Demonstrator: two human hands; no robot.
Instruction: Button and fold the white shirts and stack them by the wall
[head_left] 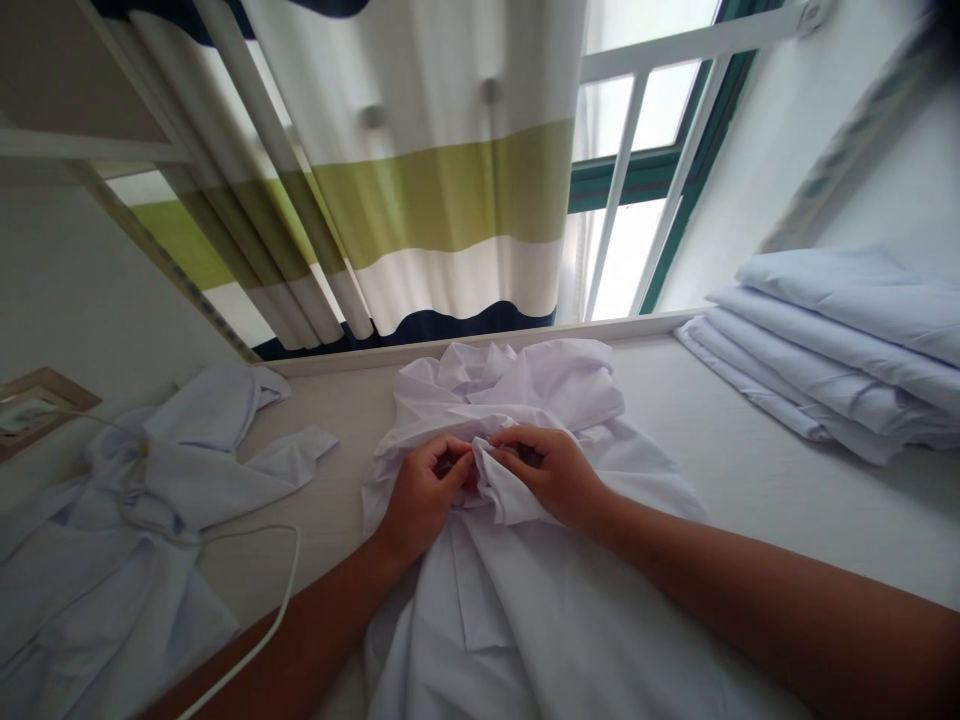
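Observation:
A white garment (517, 590), perhaps a shirt or coat, lies rumpled in the middle of the pale surface, its length stretching towards me. My left hand (431, 485) is closed, thumb and fingers pinching the cloth near the bunched upper part. Close beside it, my right hand (551, 470) is also closed on a raised fold of the same garment. The fingertips of both hands almost meet. Whatever small detail lies between them is hidden by the folds.
Several folded white garments (840, 350) are stacked at the right. Another crumpled white garment (195, 460) lies at the left, with a white cable (292, 570) running over it. A wall socket (45, 405), striped curtain (450, 200) and barred window (637, 180) border the surface.

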